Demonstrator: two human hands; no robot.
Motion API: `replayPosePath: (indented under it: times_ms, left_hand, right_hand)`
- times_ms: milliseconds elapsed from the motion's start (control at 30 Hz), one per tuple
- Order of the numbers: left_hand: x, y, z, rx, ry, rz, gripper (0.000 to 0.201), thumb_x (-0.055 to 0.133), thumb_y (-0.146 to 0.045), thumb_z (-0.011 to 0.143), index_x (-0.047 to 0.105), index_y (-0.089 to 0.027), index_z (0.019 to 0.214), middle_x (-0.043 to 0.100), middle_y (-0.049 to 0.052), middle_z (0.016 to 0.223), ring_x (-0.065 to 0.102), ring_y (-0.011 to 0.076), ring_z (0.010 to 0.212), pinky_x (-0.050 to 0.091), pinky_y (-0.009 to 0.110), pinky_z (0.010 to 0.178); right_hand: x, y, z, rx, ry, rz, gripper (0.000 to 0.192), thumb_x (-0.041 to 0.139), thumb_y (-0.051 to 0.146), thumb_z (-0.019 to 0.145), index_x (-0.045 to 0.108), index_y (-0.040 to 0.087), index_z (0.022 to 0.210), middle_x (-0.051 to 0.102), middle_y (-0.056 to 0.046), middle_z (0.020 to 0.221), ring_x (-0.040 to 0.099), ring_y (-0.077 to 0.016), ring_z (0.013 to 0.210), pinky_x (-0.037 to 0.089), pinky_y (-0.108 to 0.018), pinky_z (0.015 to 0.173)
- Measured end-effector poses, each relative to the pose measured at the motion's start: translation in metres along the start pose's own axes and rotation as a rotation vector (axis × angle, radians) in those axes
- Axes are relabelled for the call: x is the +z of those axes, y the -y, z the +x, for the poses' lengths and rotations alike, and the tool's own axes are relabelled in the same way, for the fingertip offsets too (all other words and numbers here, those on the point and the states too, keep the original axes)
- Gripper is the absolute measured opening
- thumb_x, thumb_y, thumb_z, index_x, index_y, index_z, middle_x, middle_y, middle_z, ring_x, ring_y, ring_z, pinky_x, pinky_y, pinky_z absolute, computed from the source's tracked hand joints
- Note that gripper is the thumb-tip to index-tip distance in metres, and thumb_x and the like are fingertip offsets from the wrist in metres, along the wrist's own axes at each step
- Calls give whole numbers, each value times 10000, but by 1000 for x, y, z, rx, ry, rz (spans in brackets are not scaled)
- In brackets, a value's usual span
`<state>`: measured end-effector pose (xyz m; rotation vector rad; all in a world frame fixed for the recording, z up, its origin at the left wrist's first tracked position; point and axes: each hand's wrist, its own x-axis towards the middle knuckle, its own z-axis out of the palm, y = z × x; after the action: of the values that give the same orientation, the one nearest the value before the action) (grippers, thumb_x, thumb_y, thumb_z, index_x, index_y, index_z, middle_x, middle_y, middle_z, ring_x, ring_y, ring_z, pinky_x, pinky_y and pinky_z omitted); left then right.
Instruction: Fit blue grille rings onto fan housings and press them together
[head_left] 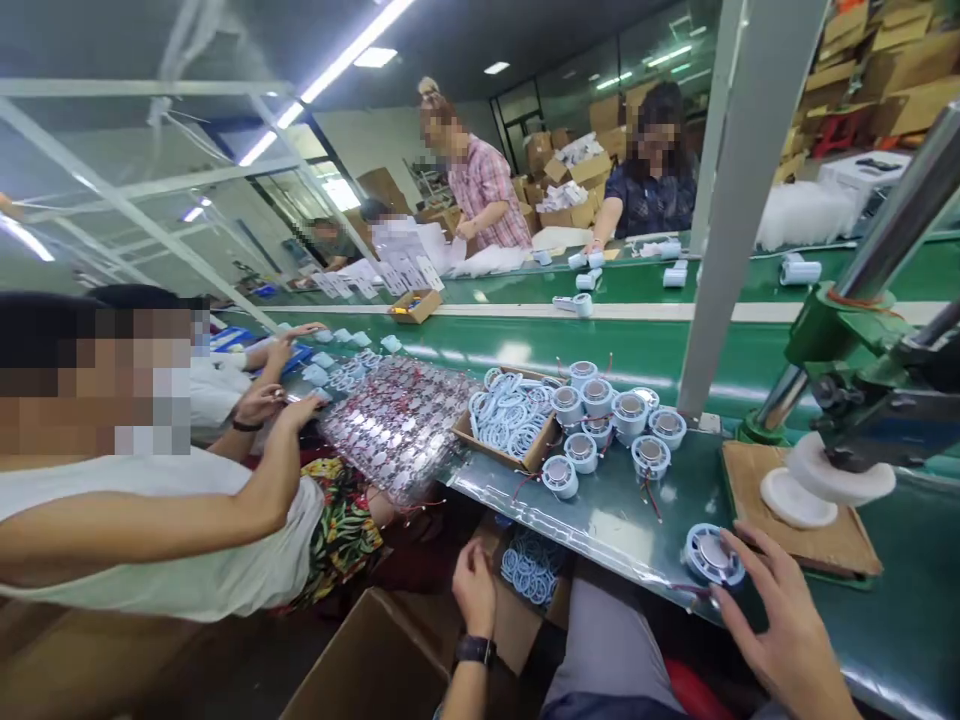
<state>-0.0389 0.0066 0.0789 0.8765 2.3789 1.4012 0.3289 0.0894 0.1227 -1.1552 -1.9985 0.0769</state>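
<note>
Under my right fingers: a round white plastic housing with a grey metal centre (712, 556) lies on the dark green worktop (915, 610), close to its near edge.
Right hand (784, 625): spread and unclenched, fingertips touching the housing's near rim, nothing gripped.
Left hand (474, 585): down below the worktop edge, fingers curled in loosely; I cannot tell whether they hold anything.
Beyond my left fingers: a brown cardboard box of white-blue plastic rings (532, 568) sits under the worktop.
Just past my right fingers: a brown cardboard pad (825, 540) with a white round disc (796, 497) under the green metal hand press (847, 370).
Further out from my fingers: a cluster of more round white housings (611, 420) with thin red wires, beside a shallow cardboard tray of white rings (510, 415).
Left of my fingers: a co-worker in a white shirt (150, 540) handles small parts.
</note>
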Motion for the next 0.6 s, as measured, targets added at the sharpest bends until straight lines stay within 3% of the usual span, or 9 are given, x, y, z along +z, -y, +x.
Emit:
replayPosePath:
  times_ms: [100, 167, 333, 467, 600]
  left_hand:
    - [-9, -38, 49, 151, -30, 48, 284, 637, -350, 996, 642, -161, 1208, 689, 79, 1173, 700, 215, 981, 606, 418, 850]
    - [-10, -70, 86, 269, 11, 97, 271, 639, -343, 995, 652, -169, 1202, 685, 84, 1209, 692, 226, 1034, 594, 439, 896]
    - [1, -136, 162, 405, 110, 301, 315, 654, -339, 984, 634, -180, 1256, 651, 100, 1297, 670, 250, 1105, 579, 470, 936]
    - [13, -157, 180, 439, 149, 435, 340, 658, -341, 982, 622, -178, 1278, 643, 105, 1309, 669, 254, 1107, 581, 471, 932]
    - [16, -158, 177, 452, 161, 486, 346, 660, -343, 981, 619, -175, 1280, 647, 104, 1301, 673, 254, 1100, 585, 470, 925]
  right_hand:
    - [25, -2, 12, -52, 38, 38, 368, 474, 401, 1007, 628, 218, 1288, 593, -166, 1348, 656, -318, 1165, 585, -453, 925]
    - [37, -8, 14, -55, 59, 61, 357, 465, 430, 1013, 659, 240, 1243, 628, -137, 1302, 680, -295, 1130, 597, -427, 913]
    - [40, -22, 5, -41, 15, 65, 375, 470, 475, 1012, 670, 246, 1231, 670, -121, 1258, 725, -271, 1065, 623, -353, 833]
    - [33, -31, -3, -70, 24, 57, 339, 522, 430, 1000, 663, 257, 1254, 706, -105, 1220, 749, -255, 1039, 632, -302, 794]
    - [39, -52, -12, -117, 69, 66, 352, 593, 403, 958, 666, 259, 1271, 717, -102, 1234, 757, -263, 1046, 638, -301, 818]
